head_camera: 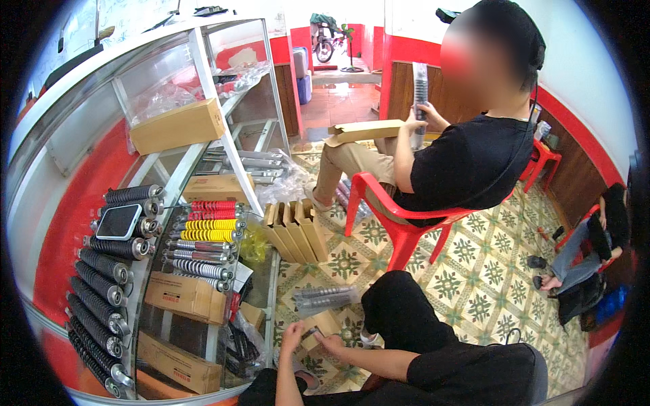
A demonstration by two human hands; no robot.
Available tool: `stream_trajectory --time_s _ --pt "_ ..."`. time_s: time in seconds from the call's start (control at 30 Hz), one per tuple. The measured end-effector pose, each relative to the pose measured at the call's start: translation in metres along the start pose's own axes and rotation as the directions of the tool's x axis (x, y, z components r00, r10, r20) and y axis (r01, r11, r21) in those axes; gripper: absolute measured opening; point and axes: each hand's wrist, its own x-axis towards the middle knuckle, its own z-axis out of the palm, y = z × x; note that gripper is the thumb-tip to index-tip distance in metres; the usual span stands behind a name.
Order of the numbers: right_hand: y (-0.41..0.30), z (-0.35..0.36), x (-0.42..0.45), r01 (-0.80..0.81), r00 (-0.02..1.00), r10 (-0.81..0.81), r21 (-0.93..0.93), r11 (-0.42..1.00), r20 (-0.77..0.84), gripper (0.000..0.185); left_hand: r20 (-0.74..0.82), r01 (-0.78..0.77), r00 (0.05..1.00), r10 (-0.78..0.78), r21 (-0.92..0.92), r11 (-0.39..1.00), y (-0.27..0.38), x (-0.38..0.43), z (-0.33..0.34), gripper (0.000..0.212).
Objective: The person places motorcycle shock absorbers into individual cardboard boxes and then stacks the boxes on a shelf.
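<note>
At the bottom centre, my left hand is curled beside a small dark and metallic part. My right hand grips that part from the other side, thumb along it. I cannot tell whether my left fingers hold it too. Just beyond my hands is a cardboard box, partly hidden by them. On the patterned tile floor behind it lie shock absorbers in clear plastic wrap.
A glass display case on the left holds black shock absorbers, red and yellow coil springs, a phone and cardboard boxes. Upright narrow boxes stand nearby. A co-worker on a red plastic chair holds a wrapped shock absorber.
</note>
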Motion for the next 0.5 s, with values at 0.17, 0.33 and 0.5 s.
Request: stream_trajectory --time_s 0.17,0.33,0.5 --pt "0.014 -0.001 0.016 0.327 0.901 -0.29 0.066 0.943 -0.322 0.076 0.218 -0.46 0.887 0.407 0.498 0.735 0.011 -0.024 0.005 0.054" --pt "0.008 -0.027 0.003 0.63 0.708 -0.636 -0.131 0.765 -0.307 0.08 0.265 -0.405 0.914 0.307 0.566 0.718 0.041 -0.04 0.012 0.076" --pt "-0.013 -0.036 -0.026 0.77 0.611 -0.792 -0.251 0.586 0.026 0.071 0.279 -0.384 0.92 0.276 0.49 0.783 0.032 -0.031 0.012 0.077"
